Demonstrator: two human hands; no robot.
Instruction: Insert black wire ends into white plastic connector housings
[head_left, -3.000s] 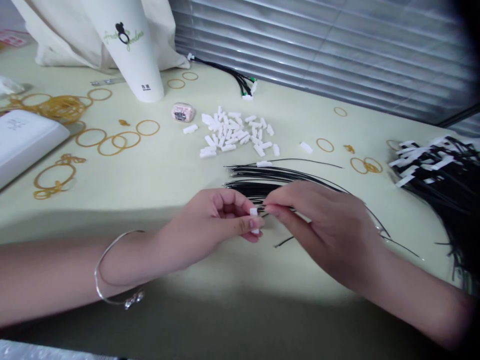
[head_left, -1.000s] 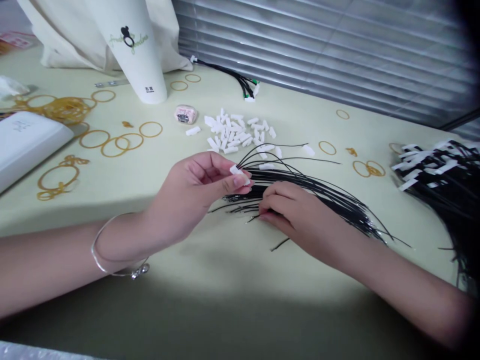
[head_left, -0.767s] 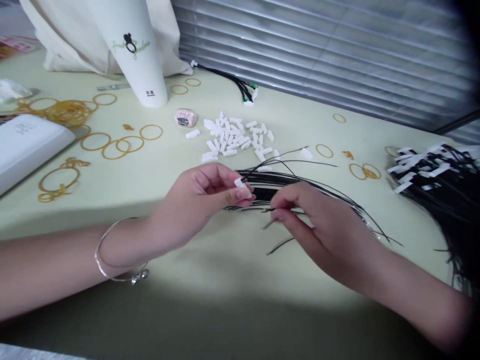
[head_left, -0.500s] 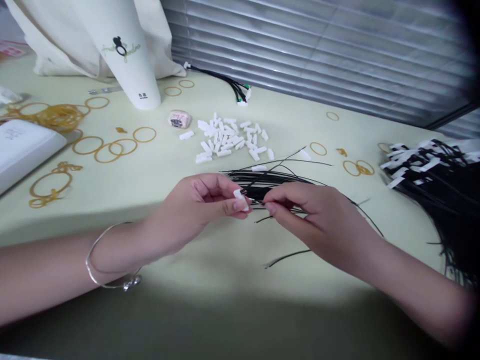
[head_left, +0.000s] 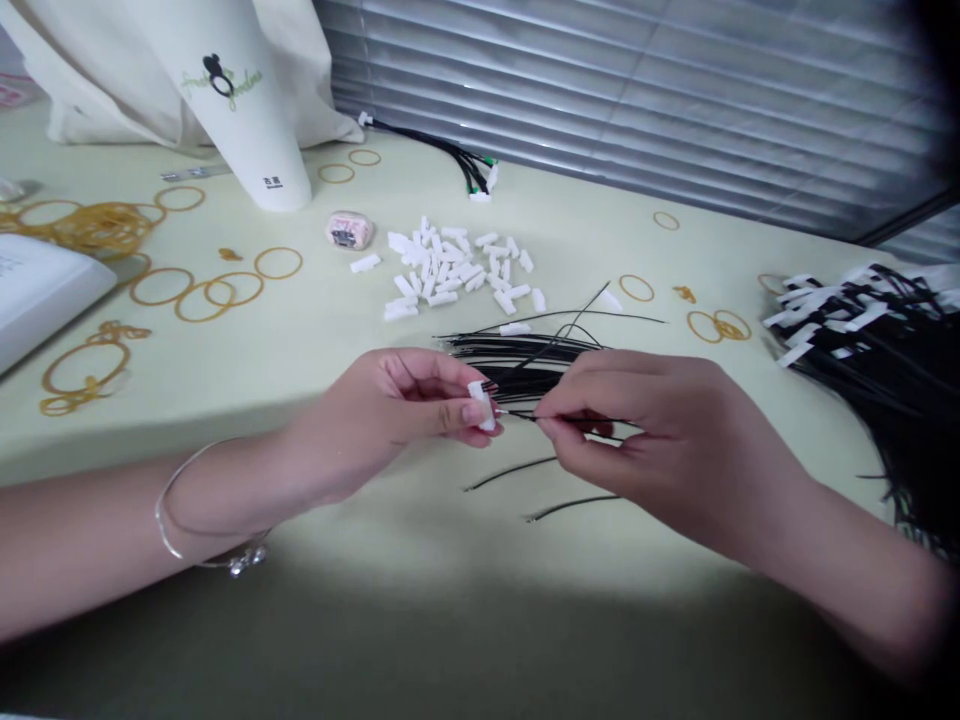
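Observation:
Between thumb and fingers, my left hand (head_left: 405, 415) pinches a white connector (head_left: 481, 405) that has black wires running from its upper part. My right hand (head_left: 645, 420) pinches a thin black wire (head_left: 517, 414), whose bare tip points at the connector's right side; whether it is inside the connector is too small to tell. Behind both hands lies a bundle of black wires (head_left: 517, 380). Two loose wire ends rest on the table below my right hand. Farther back is a pile of small white connectors (head_left: 450, 265).
A white tumbler (head_left: 259, 130) and a cloth bag (head_left: 97, 90) stand at the back left. Yellow rubber bands (head_left: 165, 286) and a white box (head_left: 45, 290) lie left. Finished-looking wires with white connectors (head_left: 885, 380) are heaped right. Blinds (head_left: 600, 100) line the back.
My right hand has shifted slightly right and its fingers hold the wire a little farther from the connector. Another loose wire end now shows below the hands. The view has shifted slightly.

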